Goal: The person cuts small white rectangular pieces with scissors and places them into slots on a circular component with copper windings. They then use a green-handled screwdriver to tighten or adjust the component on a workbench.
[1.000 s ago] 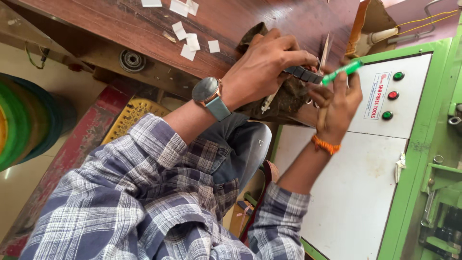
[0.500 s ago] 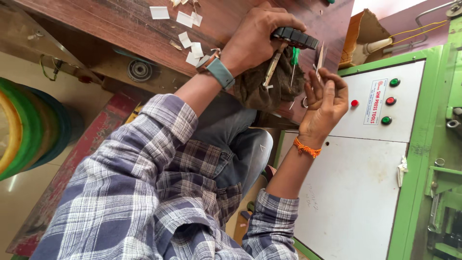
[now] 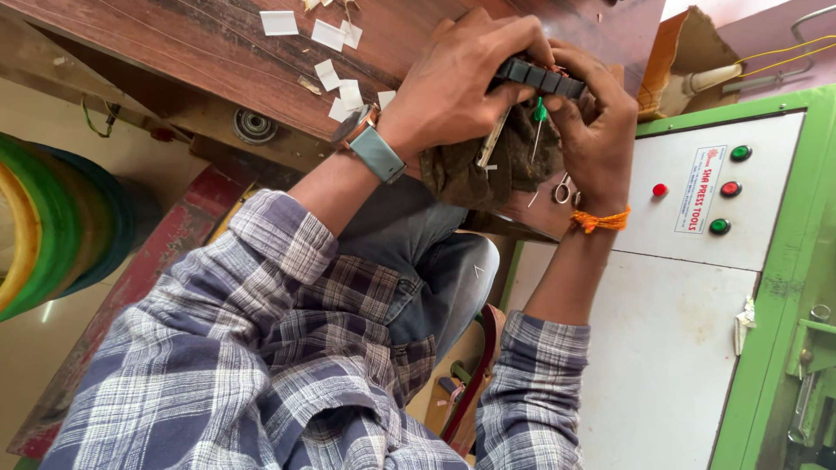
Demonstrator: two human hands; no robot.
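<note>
My left hand (image 3: 457, 87), with a watch on its wrist, grips a black ribbed block (image 3: 542, 77) from the left. My right hand (image 3: 599, 117), with an orange thread at the wrist, closes on the same block from the right. A thin green-handled tool (image 3: 540, 113) hangs just under the block between my hands; which hand holds it is unclear. Beneath my hands lies a dark brown cloth (image 3: 488, 170) on the edge of the wooden table (image 3: 174, 52). Small scissors (image 3: 564, 188) rest by my right wrist.
Several white paper slips (image 3: 335, 65) lie scattered on the table. A white control panel (image 3: 697, 287) with green and red buttons (image 3: 730, 188) in a green frame stands at the right. Green and yellow coils (image 3: 35, 226) sit at the left. A brown box (image 3: 688, 43) is at the top right.
Both hands rose toward the table and came together on the black block. The green tool, earlier sticking out of my right hand, now hangs under the block.
</note>
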